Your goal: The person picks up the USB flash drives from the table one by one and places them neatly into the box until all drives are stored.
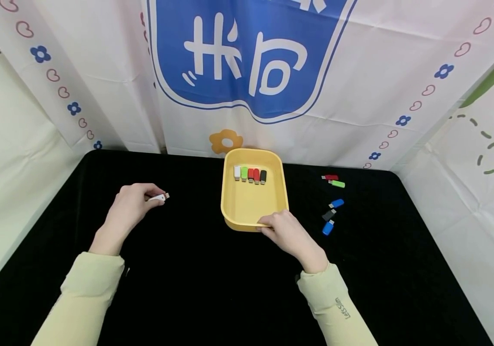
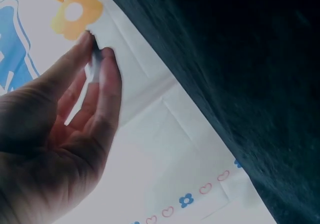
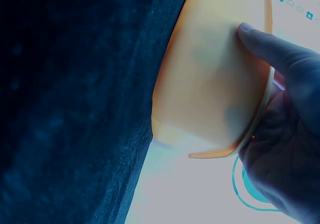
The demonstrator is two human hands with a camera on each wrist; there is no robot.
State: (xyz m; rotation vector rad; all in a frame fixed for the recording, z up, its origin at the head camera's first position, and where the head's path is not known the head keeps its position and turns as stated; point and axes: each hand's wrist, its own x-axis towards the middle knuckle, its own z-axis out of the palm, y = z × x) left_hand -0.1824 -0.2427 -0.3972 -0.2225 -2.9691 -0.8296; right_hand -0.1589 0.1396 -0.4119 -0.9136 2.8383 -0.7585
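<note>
My left hand [image 1: 131,211] pinches a white USB flash drive [image 1: 158,197] between thumb and fingertips, over the table left of the yellow tray [image 1: 253,206]. Its metal plug points right. In the left wrist view the drive [image 2: 95,67] shows as a dark, blurred sliver between the fingertips. My right hand [image 1: 289,234] grips the tray's near rim at the right corner, thumb outside on the wall [image 3: 215,74] and fingers over the edge. Inside the tray, toward its far end, a white drive [image 1: 237,173], a green one [image 1: 244,173], two red ones [image 1: 253,176] and a black one [image 1: 263,177] lie in a row.
Right of the tray, a red drive [image 1: 330,177] and a green drive [image 1: 337,184] lie near the back. Closer in are a blue drive [image 1: 337,203], a black one [image 1: 328,215] and another blue one [image 1: 327,228]. A printed white curtain [image 1: 121,110] hangs behind the black table [image 1: 195,283].
</note>
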